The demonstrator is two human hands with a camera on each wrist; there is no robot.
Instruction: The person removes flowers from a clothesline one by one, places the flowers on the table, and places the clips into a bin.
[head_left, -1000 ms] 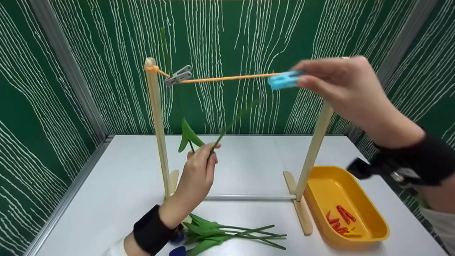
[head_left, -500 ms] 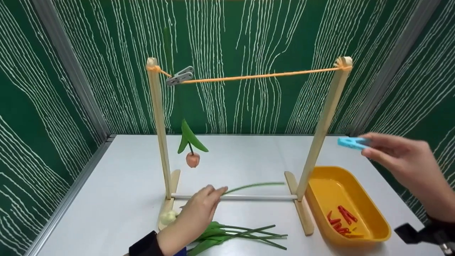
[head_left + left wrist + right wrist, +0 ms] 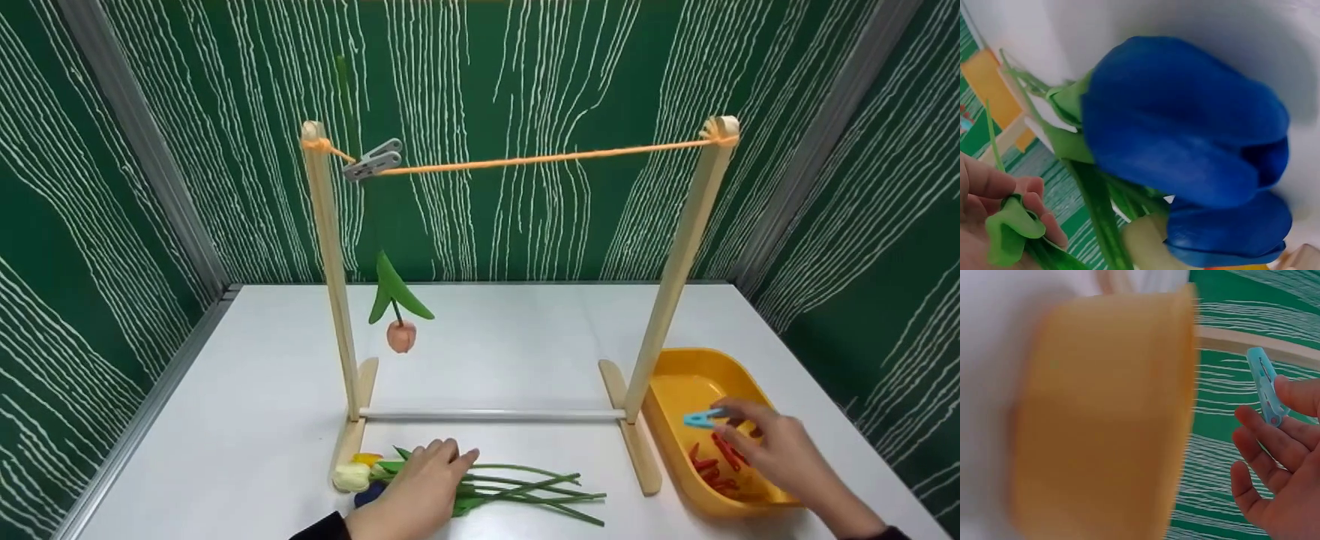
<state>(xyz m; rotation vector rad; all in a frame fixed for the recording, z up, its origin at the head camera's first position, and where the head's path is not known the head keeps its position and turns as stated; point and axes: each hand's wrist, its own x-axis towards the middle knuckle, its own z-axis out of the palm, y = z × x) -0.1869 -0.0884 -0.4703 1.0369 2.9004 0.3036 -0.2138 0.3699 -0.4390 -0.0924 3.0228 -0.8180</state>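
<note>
Over a bunch of artificial tulips lying on the table, my left hand [image 3: 424,487] pinches a tulip by its green stem and leaf [image 3: 1013,225]. A white tulip head [image 3: 351,477] and blue tulip heads [image 3: 1179,118] show beside it. My right hand [image 3: 780,450] holds a light-blue clothespin [image 3: 703,418] between thumb and fingers, over the yellow tub [image 3: 686,360]. From an orange cord [image 3: 517,160], a grey clothespin [image 3: 373,160] holds a pink tulip [image 3: 401,337] head down.
Two wooden posts [image 3: 679,277] carry the cord, with a pale rod [image 3: 491,414] joining their feet. Red clothespins [image 3: 705,465] lie in the tub at the right. A green wall [image 3: 517,225] with white lines stands behind.
My left hand has come down from near the hanging tulip to the bunch, lowering a tulip stem. My right hand has carried the light-blue clothespin from the cord down over the tub.
</note>
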